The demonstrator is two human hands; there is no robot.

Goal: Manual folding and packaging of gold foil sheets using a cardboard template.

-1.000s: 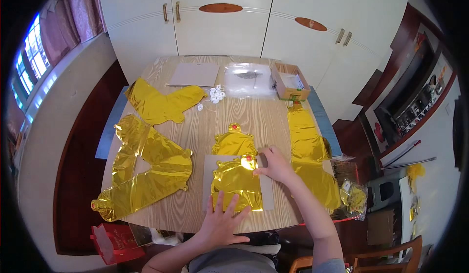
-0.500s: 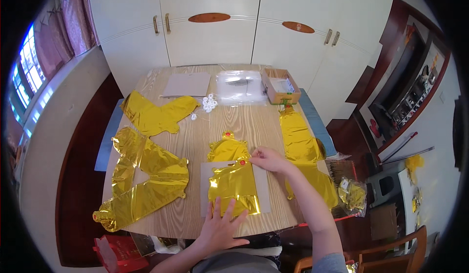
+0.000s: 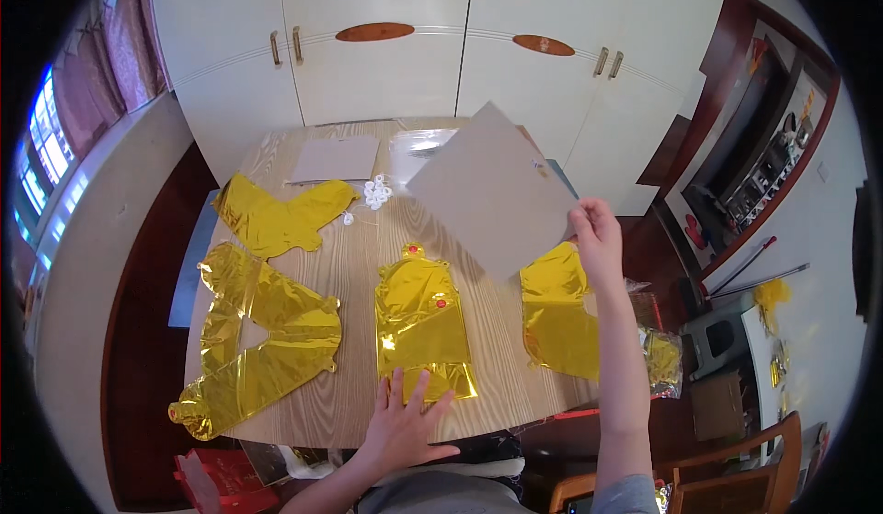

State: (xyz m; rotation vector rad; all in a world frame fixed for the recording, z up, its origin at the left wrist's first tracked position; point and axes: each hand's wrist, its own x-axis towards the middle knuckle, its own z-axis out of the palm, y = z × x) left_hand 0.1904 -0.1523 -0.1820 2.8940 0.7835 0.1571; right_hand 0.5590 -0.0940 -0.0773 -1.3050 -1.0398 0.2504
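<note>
My left hand lies with fingers spread on the lower end of a folded gold foil balloon, which has two red dots, at the middle of the table. Up in the air to the right, my right hand pinches the corner of a tilted grey cardboard sheet. That sheet hides much of the table's back right. Another gold foil balloon lies flat under my right forearm, partly covered by the arm. More gold foil balloons are spread out at the left.
A grey cardboard stack and clear plastic bags lie at the back, with white ribbon rolls in front. White cabinets stand behind the wooden table. A wooden chair is at the lower right, a red bag at the lower left.
My right hand has pulled the cardboard sheet out from the folded foil balloon and lifted it up to the right. My left hand stays pressed on the balloon's lower end.
</note>
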